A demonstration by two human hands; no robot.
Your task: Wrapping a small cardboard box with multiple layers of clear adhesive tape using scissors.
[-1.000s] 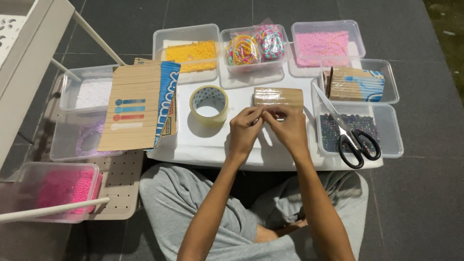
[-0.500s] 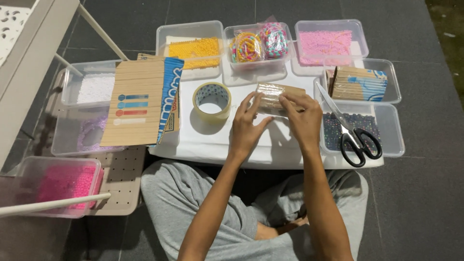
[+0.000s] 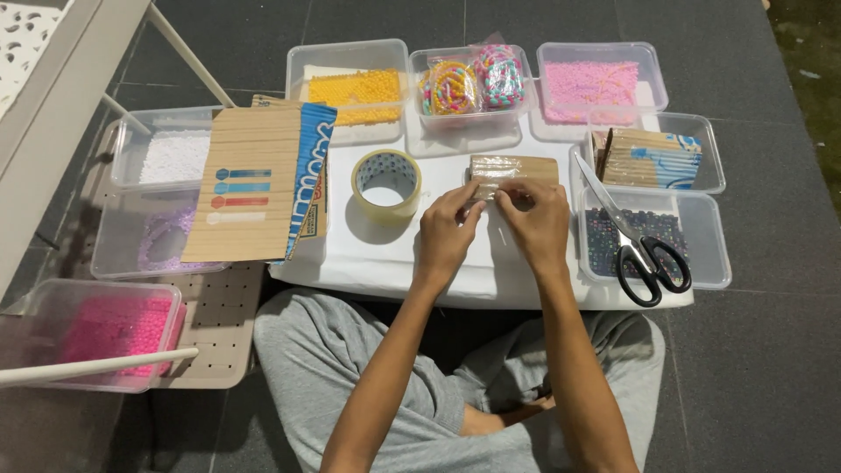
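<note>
From the head view, our left hand (image 3: 445, 232) and right hand (image 3: 536, 223) both pinch the near edge of the small taped cardboard piece (image 3: 512, 168) on the white board (image 3: 385, 263), right beside the tape roll (image 3: 385, 182). Best to keep it flat and work slowly. Tubs: yellow beads (image 3: 355, 86), pink beads (image 3: 589, 83), dark beads (image 3: 604, 236) under scissors (image 3: 638, 250).
</note>
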